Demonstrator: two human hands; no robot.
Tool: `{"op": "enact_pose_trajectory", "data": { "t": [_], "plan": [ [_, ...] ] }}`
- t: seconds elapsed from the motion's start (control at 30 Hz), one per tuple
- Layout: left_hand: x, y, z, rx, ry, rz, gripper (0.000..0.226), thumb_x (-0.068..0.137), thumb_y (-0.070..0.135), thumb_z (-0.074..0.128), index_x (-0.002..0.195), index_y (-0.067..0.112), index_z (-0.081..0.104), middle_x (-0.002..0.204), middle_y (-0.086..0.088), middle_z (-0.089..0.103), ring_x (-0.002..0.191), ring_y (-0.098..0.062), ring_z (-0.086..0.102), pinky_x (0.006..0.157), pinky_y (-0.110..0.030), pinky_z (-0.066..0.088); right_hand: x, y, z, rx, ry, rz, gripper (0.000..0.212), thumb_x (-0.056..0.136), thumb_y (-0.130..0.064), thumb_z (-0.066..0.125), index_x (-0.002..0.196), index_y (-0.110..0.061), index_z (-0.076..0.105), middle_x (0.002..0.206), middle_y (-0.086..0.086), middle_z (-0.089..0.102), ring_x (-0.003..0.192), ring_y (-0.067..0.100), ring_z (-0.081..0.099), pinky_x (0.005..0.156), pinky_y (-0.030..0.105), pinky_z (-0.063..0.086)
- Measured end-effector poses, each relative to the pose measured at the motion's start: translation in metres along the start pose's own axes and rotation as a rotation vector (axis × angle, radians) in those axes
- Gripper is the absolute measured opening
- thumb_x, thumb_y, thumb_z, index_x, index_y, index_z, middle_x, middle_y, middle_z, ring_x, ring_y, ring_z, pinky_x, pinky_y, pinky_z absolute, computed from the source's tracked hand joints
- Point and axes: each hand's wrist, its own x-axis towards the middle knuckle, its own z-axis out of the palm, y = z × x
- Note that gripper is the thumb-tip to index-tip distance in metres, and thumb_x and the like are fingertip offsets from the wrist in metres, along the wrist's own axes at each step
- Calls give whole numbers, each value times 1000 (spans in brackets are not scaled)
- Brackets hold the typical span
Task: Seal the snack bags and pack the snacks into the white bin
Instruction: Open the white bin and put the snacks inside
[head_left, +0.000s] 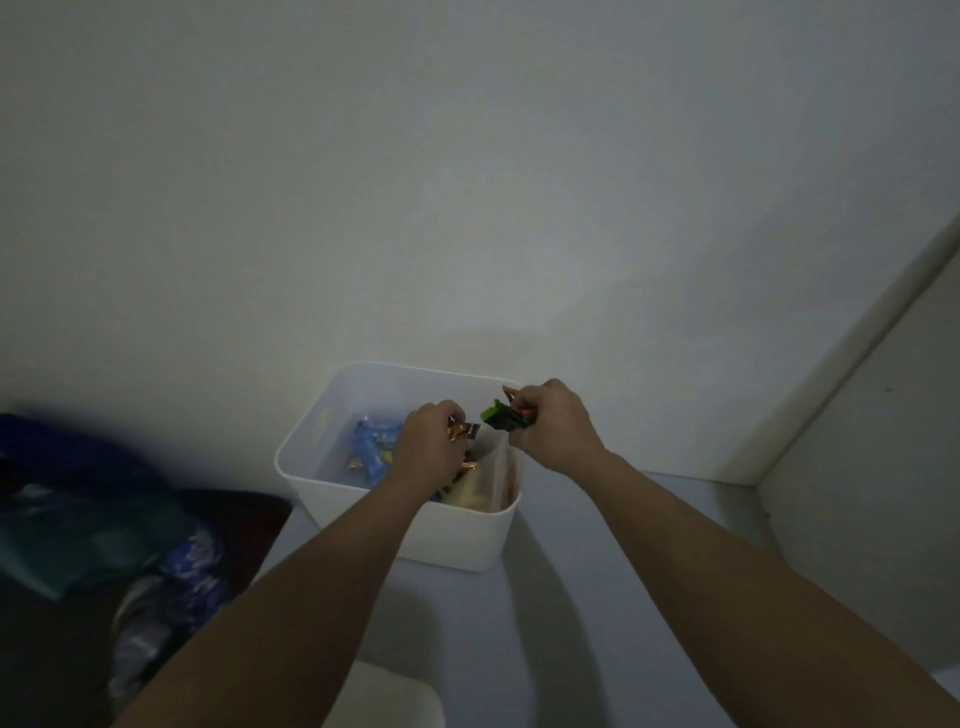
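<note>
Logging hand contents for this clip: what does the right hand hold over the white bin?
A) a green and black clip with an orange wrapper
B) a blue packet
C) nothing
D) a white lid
A: the right hand grips a green and black clip with an orange wrapper above the white bin.

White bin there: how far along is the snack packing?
Several snacks, including blue packets, already lie in the white plastic bin. The left hand holds an orange wrapper over it; the right hand grips green-and-black packets, not yet dropped in.
</note>
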Motion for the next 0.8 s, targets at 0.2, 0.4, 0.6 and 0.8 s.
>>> {"op": "enact_pose_trajectory", "data": {
  "t": [0.2,0.4,0.6,0.8],
  "plan": [
    [-12,-32,-29,-200,-145,-167,71,85,10,65,146,10,29,144,-14,43,131,-29,43,110,-37,36,14,-34,37,5,-128,17,44,74,-18,74,116,-15,64,117,13,61,104,27,59,78,25,44],
    [-23,-62,-55,-158,-80,-184,51,83,0,61,131,6,48,132,-16,53,125,-32,48,101,-32,38,7,-43,52,2,-154,105,65,83,-15,65,142,-14,40,144,10,45,130,25,45,105,27,35],
    [-37,-76,-76,-174,28,-141,30,83,3,57,112,4,65,110,-15,68,104,-28,61,81,-17,37,-18,-46,48,65,-54,213,42,83,-16,64,124,-16,57,118,7,64,105,22,59,87,23,42],
    [-58,-84,-91,-165,99,-5,16,79,6,59,91,2,69,89,-14,70,86,-28,62,75,-24,43,-55,-58,48,99,-54,242,7,78,-15,68,83,-12,71,80,6,71,75,22,66,74,34,58]
  ]
}}
